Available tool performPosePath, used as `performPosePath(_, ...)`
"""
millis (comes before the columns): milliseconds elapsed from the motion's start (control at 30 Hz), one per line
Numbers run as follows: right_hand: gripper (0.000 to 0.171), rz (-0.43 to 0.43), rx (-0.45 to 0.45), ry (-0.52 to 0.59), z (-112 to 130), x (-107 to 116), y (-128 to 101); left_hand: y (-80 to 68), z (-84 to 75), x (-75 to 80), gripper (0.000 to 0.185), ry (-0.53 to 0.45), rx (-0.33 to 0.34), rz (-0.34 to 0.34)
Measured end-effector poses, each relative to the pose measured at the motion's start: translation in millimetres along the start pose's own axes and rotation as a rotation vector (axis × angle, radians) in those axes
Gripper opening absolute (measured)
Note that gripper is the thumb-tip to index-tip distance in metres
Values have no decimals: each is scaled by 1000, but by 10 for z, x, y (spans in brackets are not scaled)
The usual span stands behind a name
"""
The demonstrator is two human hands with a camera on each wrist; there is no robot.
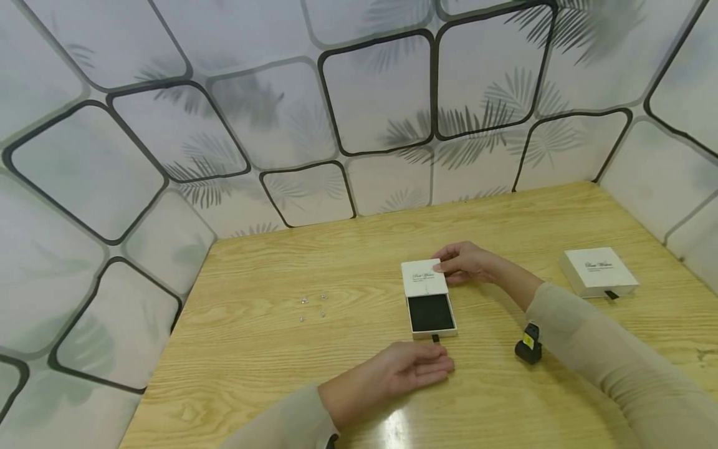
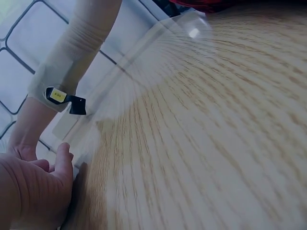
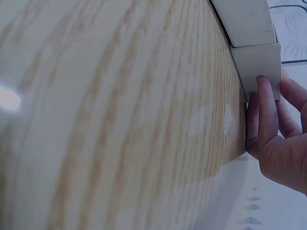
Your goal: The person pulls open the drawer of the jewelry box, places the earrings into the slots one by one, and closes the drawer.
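Observation:
A small white drawer-style gift box with "Best Wishes" printed on its sleeve (image 1: 421, 280) lies on the table, its drawer (image 1: 421, 335) slid partway out toward me. Inside the drawer is a black lining (image 1: 430, 313). My right hand (image 1: 468, 262) grips the far right corner of the sleeve, thumb on top; the right wrist view shows its fingers against the box's white side (image 3: 256, 64). At the drawer's front, my left hand (image 1: 392, 374) pinches the black ribbon pull tab (image 1: 435, 338) at its fingertips. The left wrist view shows the left hand (image 2: 38, 191), not the tab.
Another white gift box (image 1: 597, 271), closed with a black tab, sits to the right. Several tiny shiny pieces (image 1: 305, 300) lie left of the open box. The wooden table (image 1: 252, 374) meets patterned cloth walls (image 1: 387, 93) at the back and sides.

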State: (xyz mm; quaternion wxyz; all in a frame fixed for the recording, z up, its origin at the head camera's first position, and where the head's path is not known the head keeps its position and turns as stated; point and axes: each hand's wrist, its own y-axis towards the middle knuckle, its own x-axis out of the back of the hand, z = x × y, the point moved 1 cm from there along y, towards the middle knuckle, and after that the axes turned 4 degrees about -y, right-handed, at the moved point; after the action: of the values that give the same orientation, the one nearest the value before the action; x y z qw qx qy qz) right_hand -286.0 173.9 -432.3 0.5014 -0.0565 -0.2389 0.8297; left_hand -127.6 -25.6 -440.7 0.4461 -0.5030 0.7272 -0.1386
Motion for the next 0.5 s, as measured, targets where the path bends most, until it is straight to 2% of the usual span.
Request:
performPosePath(133,48,-4,3,11,-3,3,3,-44,-24,84,28,37,-31,4)
performPosePath(300,48,-13,11,12,-13,-18,12,-106,-72,238,27,160,-81,6)
performPosePath(500,46,-21,14,7,-29,-8,0,-152,-179,386,24,231,-119,-36)
